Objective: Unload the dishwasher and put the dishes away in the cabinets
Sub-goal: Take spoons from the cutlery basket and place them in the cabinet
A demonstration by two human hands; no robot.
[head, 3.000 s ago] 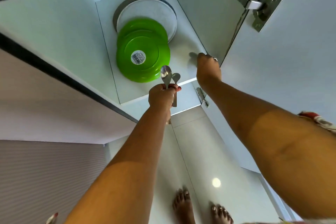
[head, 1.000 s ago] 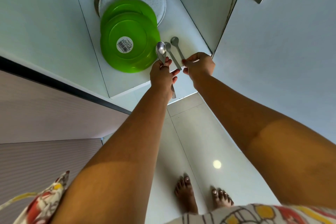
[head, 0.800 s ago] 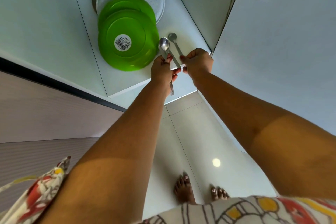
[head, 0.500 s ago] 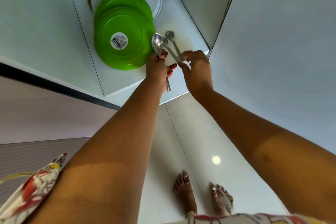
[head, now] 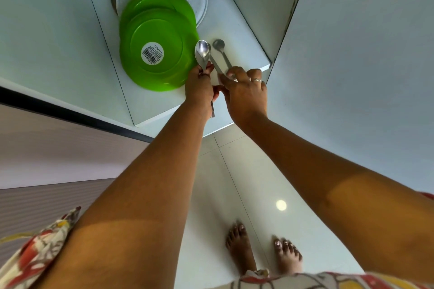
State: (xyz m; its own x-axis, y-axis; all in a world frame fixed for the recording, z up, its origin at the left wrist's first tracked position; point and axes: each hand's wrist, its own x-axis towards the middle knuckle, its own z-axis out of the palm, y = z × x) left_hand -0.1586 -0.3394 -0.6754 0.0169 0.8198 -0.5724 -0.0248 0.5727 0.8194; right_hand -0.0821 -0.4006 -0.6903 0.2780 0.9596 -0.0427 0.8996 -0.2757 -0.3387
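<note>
Two spoons (head: 222, 54) lie beside our green plates (head: 157, 54) — left hand (head: 202, 88) clamps another spoon (head: 202, 53), right hand (head: 246, 91) pinches one's handle; nudged, they could slide off the shelf (head: 239, 28).

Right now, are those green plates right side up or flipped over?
Flipped over: the top green plate shows its base ring and barcode sticker.

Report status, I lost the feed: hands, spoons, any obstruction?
Left hand gripping one spoon. Right hand on spoons on shelf. Green plates close alongside.
</note>
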